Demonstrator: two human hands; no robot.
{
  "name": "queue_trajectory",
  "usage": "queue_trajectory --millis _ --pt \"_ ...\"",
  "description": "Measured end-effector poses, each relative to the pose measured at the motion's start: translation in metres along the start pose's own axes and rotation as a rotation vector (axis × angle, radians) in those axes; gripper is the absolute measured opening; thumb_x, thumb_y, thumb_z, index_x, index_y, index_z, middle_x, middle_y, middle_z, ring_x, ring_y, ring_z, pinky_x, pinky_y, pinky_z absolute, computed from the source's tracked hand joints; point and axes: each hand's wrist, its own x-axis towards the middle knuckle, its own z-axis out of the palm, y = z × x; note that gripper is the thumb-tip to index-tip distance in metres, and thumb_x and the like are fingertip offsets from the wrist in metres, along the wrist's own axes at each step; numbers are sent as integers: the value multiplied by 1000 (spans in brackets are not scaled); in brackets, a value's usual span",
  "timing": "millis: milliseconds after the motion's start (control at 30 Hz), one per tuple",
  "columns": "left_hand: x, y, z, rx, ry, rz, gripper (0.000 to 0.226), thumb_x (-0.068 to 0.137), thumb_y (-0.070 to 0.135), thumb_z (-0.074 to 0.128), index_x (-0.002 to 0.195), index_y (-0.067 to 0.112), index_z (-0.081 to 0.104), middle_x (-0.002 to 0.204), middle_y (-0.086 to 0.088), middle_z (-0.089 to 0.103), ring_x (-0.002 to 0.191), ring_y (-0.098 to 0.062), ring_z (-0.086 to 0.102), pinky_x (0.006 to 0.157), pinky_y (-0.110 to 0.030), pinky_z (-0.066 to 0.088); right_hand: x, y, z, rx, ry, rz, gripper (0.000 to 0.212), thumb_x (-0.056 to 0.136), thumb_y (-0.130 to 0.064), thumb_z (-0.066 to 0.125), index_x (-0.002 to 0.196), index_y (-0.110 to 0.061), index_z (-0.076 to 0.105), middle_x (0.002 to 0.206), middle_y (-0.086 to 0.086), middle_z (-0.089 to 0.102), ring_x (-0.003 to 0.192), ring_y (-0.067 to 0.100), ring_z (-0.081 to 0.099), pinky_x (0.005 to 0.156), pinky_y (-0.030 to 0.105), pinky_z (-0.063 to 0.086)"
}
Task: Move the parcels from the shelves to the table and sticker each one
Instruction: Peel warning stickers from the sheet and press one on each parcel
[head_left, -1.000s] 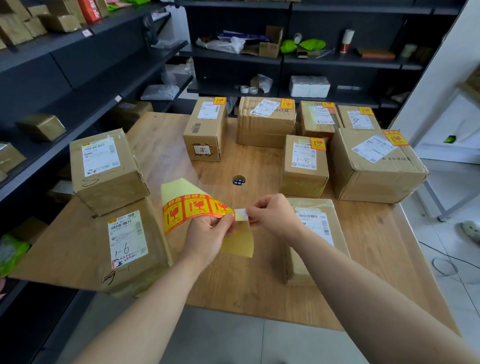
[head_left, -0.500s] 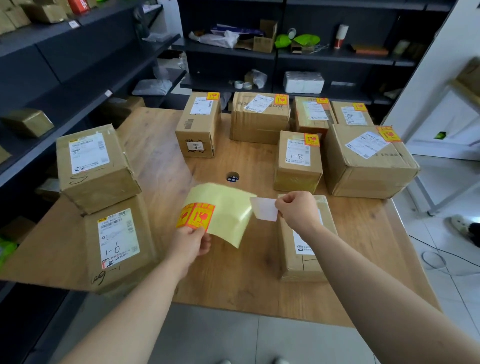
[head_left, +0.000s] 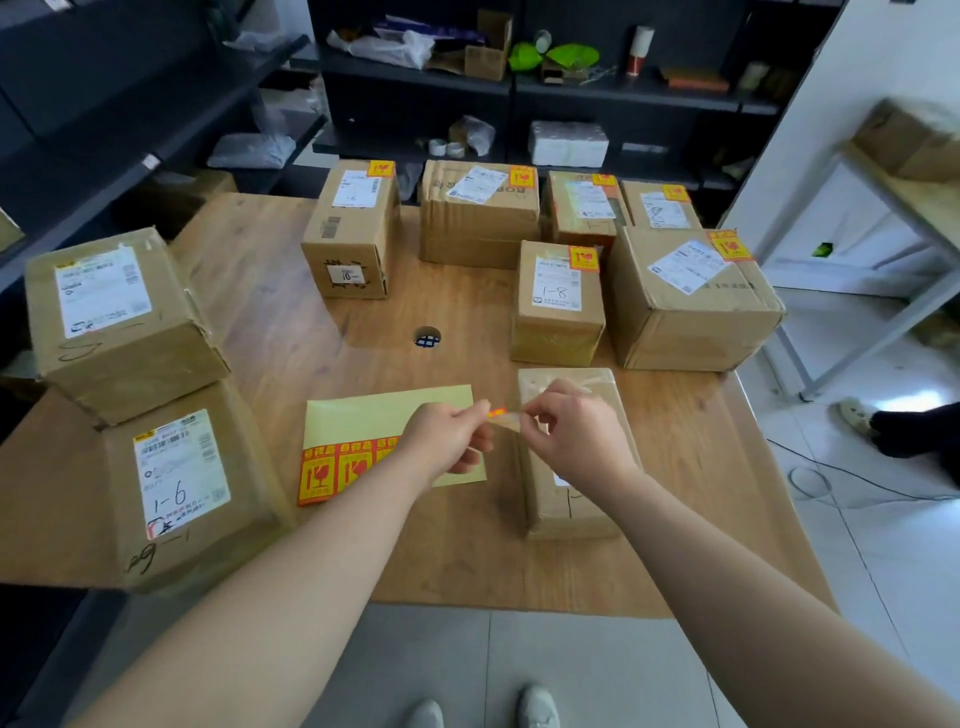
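Note:
A yellow sticker sheet (head_left: 384, 421) lies flat on the wooden table (head_left: 270, 291), with orange fragile stickers along its near edge. My left hand (head_left: 447, 441) and my right hand (head_left: 566, 431) pinch a single peeled sticker (head_left: 500, 414) between them, edge-on, above the near parcel (head_left: 571, 509). That brown parcel lies under my right hand and shows no orange sticker. Two more unstickered parcels sit at the left: one marked 1-6 (head_left: 182, 478) and one behind it (head_left: 114, 322). Several parcels at the back carry orange stickers, such as the 1-8 box (head_left: 558, 301).
Dark shelving runs along the left (head_left: 130, 130) and the back wall (head_left: 519, 93), holding bags, tape rolls and small boxes. A cable hole (head_left: 427, 338) is in the table's middle. A second table (head_left: 914, 192) stands at right; a person's shoe (head_left: 857, 415) and floor cables lie near it.
The sticker sheet went from my left hand down onto the table. My right hand kept the peeled sticker, and my left hand came over to pinch its other end above the near parcel.

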Motion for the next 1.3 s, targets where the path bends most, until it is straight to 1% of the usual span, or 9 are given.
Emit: queue_trajectory --millis 100,233,433,533,600,733,1000,1167,1300 --pt "0 13 11 -61 -35 -23 30 94 29 59 79 4 66 72 -9 67 48 -13 54 48 -20 46 -10 -2 -1 -32 51 -102 9 79 -21 70 73 -16 74 71 -4 59 54 14 52 49 24 44" --pt "5 9 19 -5 -56 9 20 91 15 63 73 4 66 70 -11 67 47 -12 53 50 -23 47 -23 1 -10 -20 -10 -141 11 81 -25 70 79 -17 76 75 -4 62 58 12 56 51 22 45" --pt "7 1 32 152 -30 100 29 93 20 61 68 7 65 62 -7 64 53 -17 55 59 -29 50 -40 27 -23 151 -21 325 20 84 -30 68 96 -16 74 80 -7 68 71 7 62 70 28 54" --pt "4 6 48 188 -84 115 27 93 23 61 72 7 67 66 -7 66 56 -16 58 58 -29 50 -35 45 -29 302 -80 518 21 83 -36 71 89 -16 74 76 -9 70 68 4 64 59 18 52" --pt "4 11 59 195 -100 123 25 94 24 60 79 6 69 72 -6 69 59 -15 59 60 -29 50 -30 52 -35 352 -111 557 15 85 -32 71 83 -17 73 72 -6 70 64 7 63 53 19 50" --pt "10 26 79 165 -100 120 21 94 25 60 91 6 68 83 -7 71 64 -12 59 60 -26 50 -15 70 -51 423 -147 619 12 89 -25 68 81 -17 71 74 -2 70 65 8 62 59 24 52" --pt "38 69 104 83 75 123 13 80 16 77 86 6 70 71 -8 69 55 -12 57 57 -25 53 36 104 -73 626 -222 701 14 89 -19 68 82 -8 72 76 8 70 62 13 57 62 28 51" --pt "57 79 108 254 113 157 11 85 23 73 89 12 71 76 -1 70 61 -11 61 66 -29 55 58 119 -68 611 -266 711 16 91 -17 66 87 -2 71 73 8 66 61 14 55 58 25 50" --pt "73 75 108 453 134 165 17 84 35 72 90 18 72 91 3 70 81 -16 65 68 -29 48 66 128 -54 552 -306 714 17 91 -21 66 82 -7 71 72 5 65 63 14 56 65 30 53"
